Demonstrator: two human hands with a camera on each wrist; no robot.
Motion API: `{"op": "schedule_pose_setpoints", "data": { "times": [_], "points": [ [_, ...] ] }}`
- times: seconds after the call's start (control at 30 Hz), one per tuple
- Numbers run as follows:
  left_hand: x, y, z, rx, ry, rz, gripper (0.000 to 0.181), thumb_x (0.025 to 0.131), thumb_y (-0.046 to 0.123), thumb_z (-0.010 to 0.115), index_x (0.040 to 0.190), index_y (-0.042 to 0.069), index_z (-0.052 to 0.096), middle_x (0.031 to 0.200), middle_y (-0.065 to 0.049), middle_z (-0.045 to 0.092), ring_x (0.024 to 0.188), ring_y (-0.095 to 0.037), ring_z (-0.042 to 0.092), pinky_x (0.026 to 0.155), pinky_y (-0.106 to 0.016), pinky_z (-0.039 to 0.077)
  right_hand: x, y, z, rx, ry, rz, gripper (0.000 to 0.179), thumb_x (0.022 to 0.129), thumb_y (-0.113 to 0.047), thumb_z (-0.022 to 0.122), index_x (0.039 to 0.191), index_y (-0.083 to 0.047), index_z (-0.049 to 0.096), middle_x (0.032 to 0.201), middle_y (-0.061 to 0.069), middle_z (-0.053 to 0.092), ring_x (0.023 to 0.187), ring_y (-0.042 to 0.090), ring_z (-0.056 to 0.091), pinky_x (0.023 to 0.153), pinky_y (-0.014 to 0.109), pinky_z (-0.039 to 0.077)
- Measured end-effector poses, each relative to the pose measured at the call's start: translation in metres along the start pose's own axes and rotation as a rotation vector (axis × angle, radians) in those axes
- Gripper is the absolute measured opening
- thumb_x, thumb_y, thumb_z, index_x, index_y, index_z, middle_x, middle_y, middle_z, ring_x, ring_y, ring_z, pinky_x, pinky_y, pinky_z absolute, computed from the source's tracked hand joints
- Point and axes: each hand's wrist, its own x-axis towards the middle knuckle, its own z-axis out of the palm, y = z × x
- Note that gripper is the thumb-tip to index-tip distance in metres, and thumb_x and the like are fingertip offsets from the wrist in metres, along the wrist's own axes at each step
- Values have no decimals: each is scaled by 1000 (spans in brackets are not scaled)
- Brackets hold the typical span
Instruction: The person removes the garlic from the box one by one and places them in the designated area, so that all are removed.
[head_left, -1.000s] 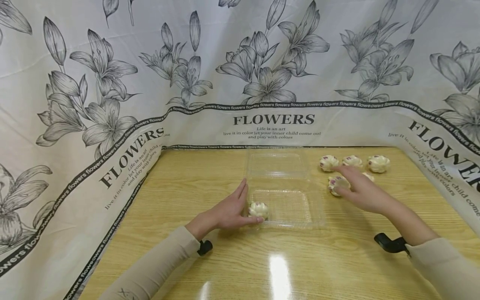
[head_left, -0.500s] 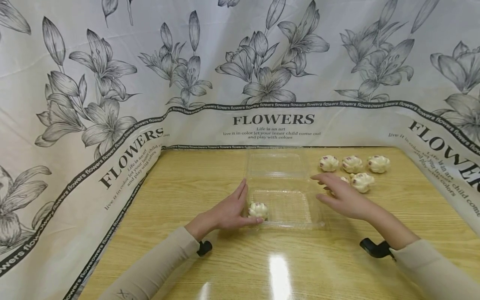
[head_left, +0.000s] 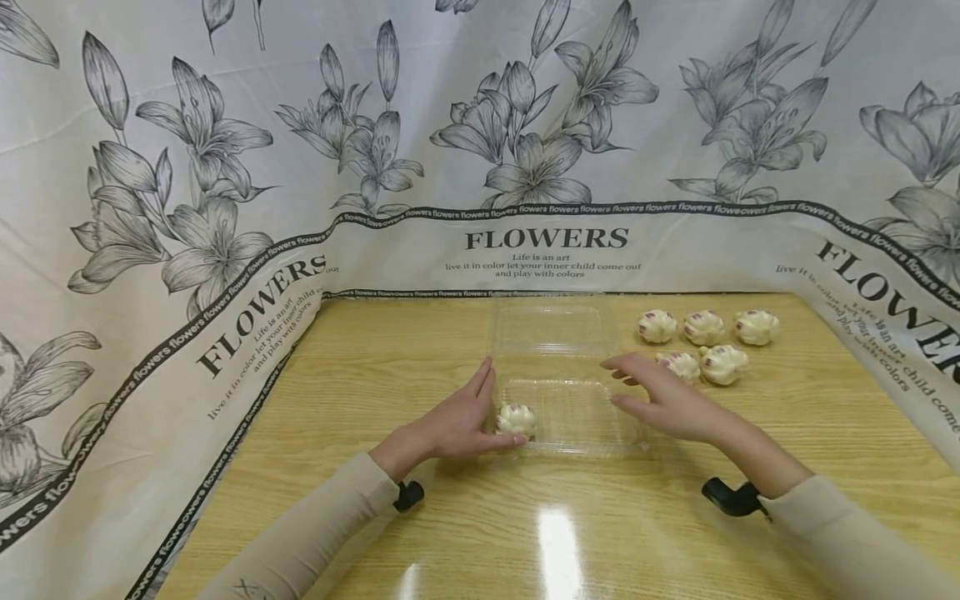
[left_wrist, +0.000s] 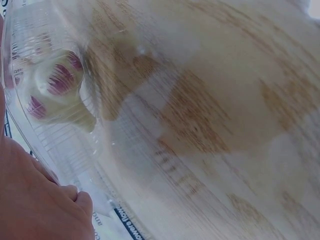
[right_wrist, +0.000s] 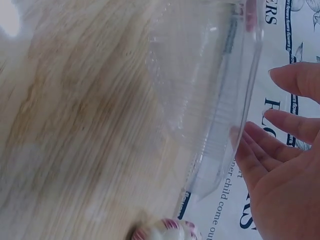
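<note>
A clear plastic clamshell box (head_left: pixel 577 417) lies with its lid (head_left: pixel 551 327) folded back on the wooden table. One white garlic bulb (head_left: pixel 517 422) with purple patches sits in its front left corner. My left hand (head_left: pixel 457 421) rests along the box's left side, fingers straight and the thumb reaching over the front edge by the bulb. My right hand (head_left: pixel 667 400) is at the box's right rim with its fingers spread and holds nothing. In the right wrist view its fingertips (right_wrist: pixel 245 132) overlap the rim; whether they touch it I cannot tell.
Several more garlic bulbs (head_left: pixel 724 365) lie in two rows at the right, just beyond my right hand. A white curtain (head_left: pixel 547 250) printed with flowers encloses the table's back and sides. Black wrist mounts (head_left: pixel 731 497) hang under the forearms.
My right hand has moved left, from over the garlic bulbs to the box's right rim, uncovering the bulbs of the front row. My left hand and the bulb in the box stay put.
</note>
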Motion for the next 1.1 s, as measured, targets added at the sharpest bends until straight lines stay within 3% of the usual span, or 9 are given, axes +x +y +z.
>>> {"op": "schedule_pose_setpoints", "data": {
  "times": [0.5, 1.1],
  "points": [
    [2, -1, 1, 5, -6, 6, 124, 88, 82, 51, 161, -1, -6, 170, -20, -14, 155, -34, 15, 124, -39, 25, 13, -2, 27, 56, -57, -69, 50, 102, -15, 64, 144, 7, 49, 139, 26, 56, 118, 44, 61, 98, 59, 53],
    [3, -1, 0, -6, -19, -3, 125, 88, 82, 51, 161, -1, -8, 169, -14, -20, 156, -31, 11, 125, -38, 23, 38, -16, 62, 197, -170, -9, 59, 103, -27, 63, 146, 10, 46, 140, 32, 55, 121, 46, 60, 100, 56, 53]
  ]
}}
